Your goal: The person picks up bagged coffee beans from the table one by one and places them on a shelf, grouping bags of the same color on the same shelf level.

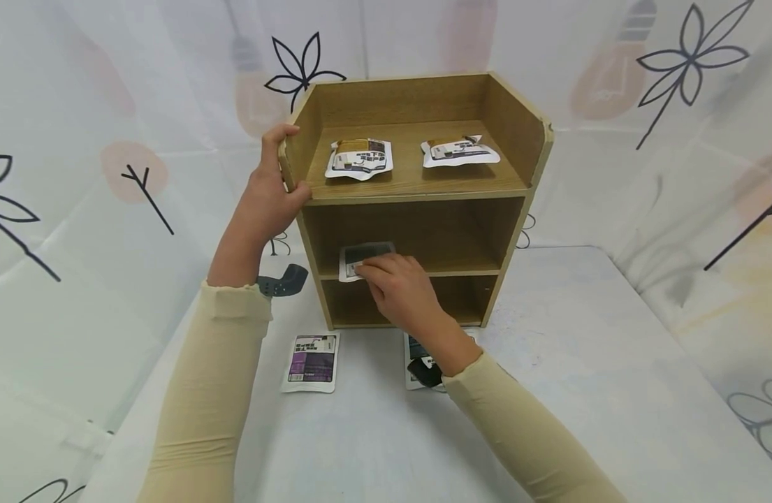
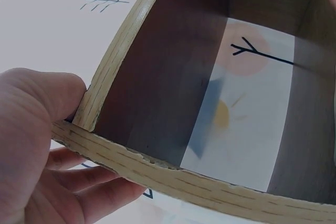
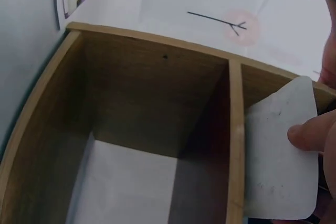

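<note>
A small wooden shelf point(image 1: 417, 195) stands on the table with its open front towards me. My left hand point(image 1: 267, 192) grips the upper left side panel, thumb in front and fingers behind. The left wrist view shows the thumb and fingers around the wooden edge point(image 2: 157, 166). My right hand point(image 1: 399, 288) pinches a flat pouch with a dark upper part point(image 1: 349, 264) at the left of the middle compartment. In the right wrist view, the thumb presses against the plain pale side of that pouch point(image 3: 278, 161).
Two white pouches with brown-and-gold print lie on the top level, one left point(image 1: 360, 159) and one right point(image 1: 459, 151). A purple-and-white pouch point(image 1: 312, 365) lies on the table before the shelf. Another pouch point(image 1: 415, 349) sits partly hidden under my right wrist. Patterned cloth point(image 1: 140, 84) hangs behind.
</note>
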The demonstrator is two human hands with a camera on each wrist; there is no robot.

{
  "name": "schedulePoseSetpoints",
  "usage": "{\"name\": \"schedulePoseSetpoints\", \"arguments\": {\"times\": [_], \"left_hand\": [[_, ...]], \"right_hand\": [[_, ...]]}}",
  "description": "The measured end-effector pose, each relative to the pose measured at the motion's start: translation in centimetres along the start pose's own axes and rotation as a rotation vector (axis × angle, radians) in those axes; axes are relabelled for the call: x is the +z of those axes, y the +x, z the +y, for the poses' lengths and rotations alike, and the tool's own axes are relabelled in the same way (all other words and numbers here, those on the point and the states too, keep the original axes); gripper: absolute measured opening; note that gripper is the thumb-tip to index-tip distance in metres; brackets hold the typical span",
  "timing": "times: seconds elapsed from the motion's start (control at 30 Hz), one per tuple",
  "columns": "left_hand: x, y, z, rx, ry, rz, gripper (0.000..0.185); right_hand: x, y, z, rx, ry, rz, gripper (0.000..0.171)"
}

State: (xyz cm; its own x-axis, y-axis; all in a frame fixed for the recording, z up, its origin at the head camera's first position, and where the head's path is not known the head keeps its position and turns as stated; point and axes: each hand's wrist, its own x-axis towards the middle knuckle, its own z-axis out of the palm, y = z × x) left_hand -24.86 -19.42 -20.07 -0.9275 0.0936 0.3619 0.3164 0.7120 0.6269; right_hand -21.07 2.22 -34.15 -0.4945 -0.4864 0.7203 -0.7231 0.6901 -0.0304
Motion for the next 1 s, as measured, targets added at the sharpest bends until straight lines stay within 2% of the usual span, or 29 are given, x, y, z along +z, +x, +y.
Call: {"name": "schedulePoseSetpoints", "arguments": {"times": [0.3, 0.6, 1.0], "left_hand": [[0.0, 0.0, -0.1, -0.005, 0.001, -0.002, 0.073], [0.1, 0.1, -0.2, -0.001, 0.001, -0.002, 0.073], [0.0, 0.1, -0.2, -0.01, 0.012, -0.004, 0.073]], "right_hand": [[1.1, 0.4, 0.6, 0.051, -0.033, -0.138, 0.027], [2.1, 0.9, 1.1, 0.091, 0.002, -0.216, 0.03], [3.0, 2.6, 1.4, 0.122, -0.042, -0.312, 0.032]]}}
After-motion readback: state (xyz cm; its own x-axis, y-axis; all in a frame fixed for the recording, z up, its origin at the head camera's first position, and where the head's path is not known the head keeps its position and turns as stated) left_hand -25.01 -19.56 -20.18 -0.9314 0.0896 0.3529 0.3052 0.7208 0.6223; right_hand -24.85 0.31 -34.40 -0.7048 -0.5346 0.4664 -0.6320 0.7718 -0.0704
